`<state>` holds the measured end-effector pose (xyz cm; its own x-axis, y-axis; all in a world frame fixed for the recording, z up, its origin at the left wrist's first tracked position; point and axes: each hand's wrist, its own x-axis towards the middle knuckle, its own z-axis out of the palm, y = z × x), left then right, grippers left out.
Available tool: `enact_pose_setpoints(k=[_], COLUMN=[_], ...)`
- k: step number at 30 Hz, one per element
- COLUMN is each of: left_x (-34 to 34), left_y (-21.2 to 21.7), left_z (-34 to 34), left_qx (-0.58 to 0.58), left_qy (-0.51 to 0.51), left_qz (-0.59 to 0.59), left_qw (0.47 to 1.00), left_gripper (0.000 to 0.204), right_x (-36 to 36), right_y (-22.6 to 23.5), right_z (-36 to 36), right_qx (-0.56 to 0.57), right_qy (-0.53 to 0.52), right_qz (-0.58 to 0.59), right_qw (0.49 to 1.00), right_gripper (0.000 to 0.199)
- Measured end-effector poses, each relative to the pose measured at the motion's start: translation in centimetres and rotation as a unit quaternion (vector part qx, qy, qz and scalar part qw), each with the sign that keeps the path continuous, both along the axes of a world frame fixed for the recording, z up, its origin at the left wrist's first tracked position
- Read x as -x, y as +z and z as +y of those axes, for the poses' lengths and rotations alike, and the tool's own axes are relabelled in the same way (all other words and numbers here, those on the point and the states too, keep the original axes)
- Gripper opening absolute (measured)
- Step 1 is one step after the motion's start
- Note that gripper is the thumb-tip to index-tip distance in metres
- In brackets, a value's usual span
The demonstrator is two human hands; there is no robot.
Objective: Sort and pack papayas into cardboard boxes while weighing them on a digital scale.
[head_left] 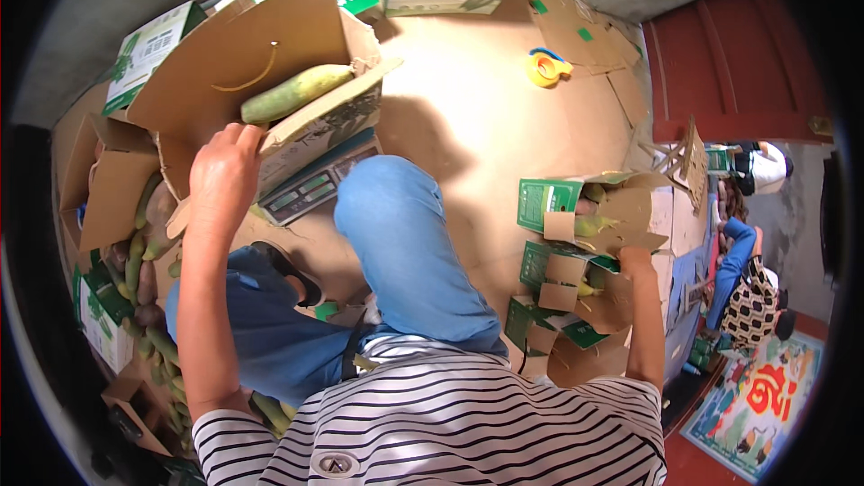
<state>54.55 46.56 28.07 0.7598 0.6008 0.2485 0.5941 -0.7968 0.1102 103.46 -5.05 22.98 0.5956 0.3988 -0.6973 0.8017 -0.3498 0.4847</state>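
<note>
Head view: the left hand [225,162], fingers curled, is at the near rim of an open brown cardboard box [207,72], probably steadying it. A long pale-green gourd [297,94] lies slanted inside, presumably to fit. The right hand [636,258] is at an upright brown cardboard flap [634,216], perhaps for balance. Both hands' fingertips hidden; cannot tell whether they pinch anything. Box bottom unseen.

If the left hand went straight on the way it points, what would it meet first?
Most likely the left end of the long green vegetable in the open cardboard box; the left hand is right beside it in the picture, but depth is unclear, so they may be touching.
</note>
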Motion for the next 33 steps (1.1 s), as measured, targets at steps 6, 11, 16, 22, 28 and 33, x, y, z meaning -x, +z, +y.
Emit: enact_pose_setpoints(k=[6,11,16,22,28,33], left_x=[0.0,0.3,-0.8,0.2,-1.7,-8.1], left_y=[0.5,-0.3,-0.1,0.4,1.0,2.5], left_z=[0.3,-0.2,-1.1,-0.4,-0.9,-3.0], left_qx=[-0.011,-0.024,-0.028,-0.044,-0.048,-0.045], left_qy=[0.015,0.029,0.018,0.032,0.008,-0.070], left_qz=[0.034,0.012,-0.002,0.010,0.013,0.001], left_qw=[0.999,0.999,0.999,0.998,0.999,0.997], left_gripper=[0.003,0.002,0.005,0.006,0.007,0.007], right_x=[13.6,20.4,26.5,32.6,30.1,20.7], right_y=[13.1,13.7,10.3,9.0,9.2,7.4], right_z=[25.1,42.5,61.3,66.9,62.1,58.7], right_qx=[-0.403,-0.544,-0.533,-0.330,-0.345,-0.487], right_qy=[0.099,0.367,0.440,0.389,0.531,0.512], right_qz=[0.182,0.306,0.198,0.223,0.182,0.242], right_qw=[0.892,0.690,0.695,0.831,0.752,0.665], right_gripper=[0.024,0.028,0.046,0.032,0.019,0.021])
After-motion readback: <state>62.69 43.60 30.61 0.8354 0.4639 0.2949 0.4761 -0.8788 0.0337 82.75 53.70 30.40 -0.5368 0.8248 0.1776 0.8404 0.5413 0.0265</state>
